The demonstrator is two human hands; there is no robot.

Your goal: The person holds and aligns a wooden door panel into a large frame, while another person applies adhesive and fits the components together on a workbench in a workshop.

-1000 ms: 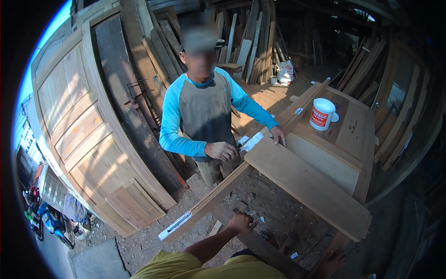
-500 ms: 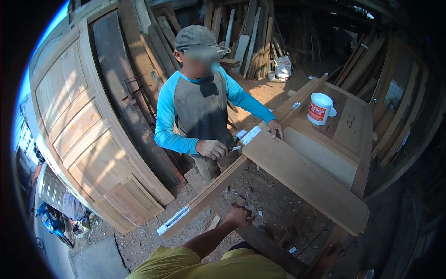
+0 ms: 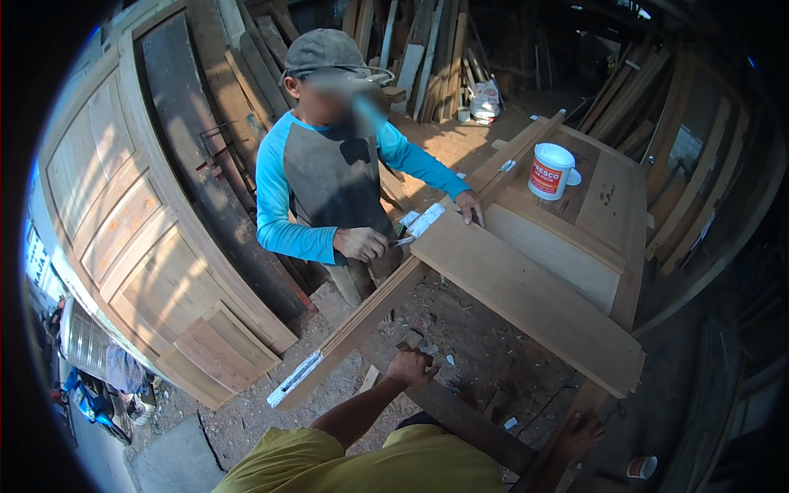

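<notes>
My left hand (image 3: pixel 412 367) is closed, its fingers curled over the end of a dark wooden beam (image 3: pixel 468 421) low in front of me. My right hand (image 3: pixel 580 432), in shadow, lies on a wooden rail (image 3: pixel 593 396) with its fingers somewhat apart. Across the frame rests a wide board (image 3: pixel 526 300), its far-left end coated with white paste (image 3: pixel 427 220). A co-worker facing me steadies that board with one hand (image 3: pixel 470 207). The other hand (image 3: pixel 362 244) holds a small thin spreader (image 3: pixel 403 241) at the paste. A long rail (image 3: pixel 353 329) has a white-coated slot at its near end.
On the door panel stands a white tub (image 3: pixel 549 172) with a red label. Another small cup (image 3: pixel 642 467) is on the ground at lower right. Panelled doors (image 3: pixel 140 246) lean at left, and planks (image 3: pixel 427 74) stand behind. Scraps litter the floor.
The whole view has shifted slightly, so things sit further left and up. The co-worker's spreader has come closer to the coated board end. My hands keep their places on the wood.
</notes>
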